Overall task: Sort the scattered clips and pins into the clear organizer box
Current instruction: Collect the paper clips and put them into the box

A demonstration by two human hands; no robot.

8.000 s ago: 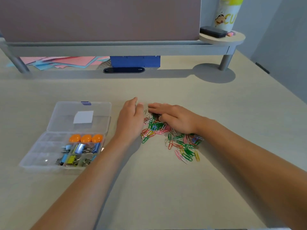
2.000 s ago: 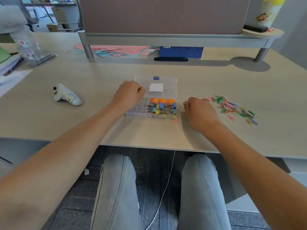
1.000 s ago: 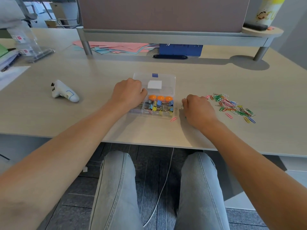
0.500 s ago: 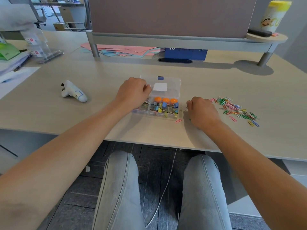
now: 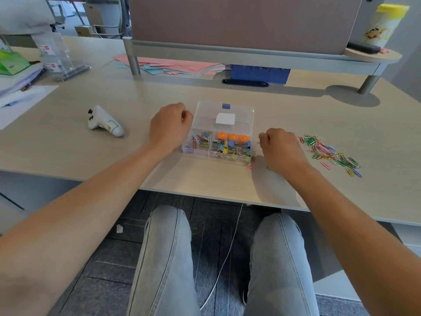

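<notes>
The clear organizer box (image 5: 247, 124) lies open in the middle of the desk, its lid tipped back. Its compartments hold orange round pins (image 5: 232, 136), coloured binder clips (image 5: 224, 150) and, at the left, paper clips (image 5: 201, 139). My left hand (image 5: 169, 126) is a closed fist touching the box's left side. My right hand (image 5: 281, 149) rests just right of the box with its fingers curled, a bit of wire showing at the fingertips. A pile of coloured paper clips (image 5: 330, 153) is scattered further right. One pink clip (image 5: 250, 166) and one green clip (image 5: 268, 168) lie beside the box's front right corner.
A white hand controller (image 5: 104, 122) lies left of my left hand. Pink and blue papers (image 5: 173, 65) and a blue box (image 5: 259, 73) sit under the rear shelf. The desk's front edge (image 5: 205, 197) runs just behind my wrists, above my knees.
My left hand has slid left off the box's left compartment, and paper clips now show there. My right hand has stayed beside the box's right side.
</notes>
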